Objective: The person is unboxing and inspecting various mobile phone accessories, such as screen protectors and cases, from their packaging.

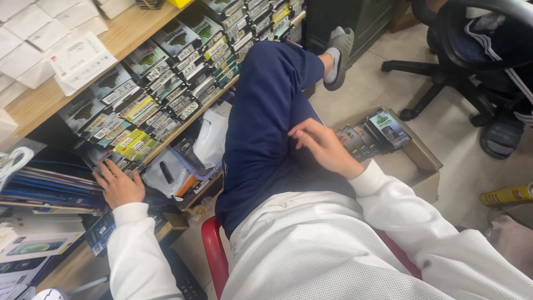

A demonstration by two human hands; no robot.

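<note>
**Seated at stock shelf, hands apart**

Head view. Person sits on a red stool (214,253), leg in navy trousers (261,128) stretched toward a wooden shelf unit (119,36). Left hand (117,183) rests with fingers spread, gripping nothing, on the small boxed packages (130,145) standing in tight rows on the lower shelf, just above a stack of blue flat packs (47,189). Right hand (322,147) lies loose and relaxed on the thigh, holding nothing, just beside an open cardboard box (419,158) with dark packs standing in it. Floor: pale tiles (377,83). Black swivel chair (449,61) upper right. Yellow can (506,195) at right edge.
</note>
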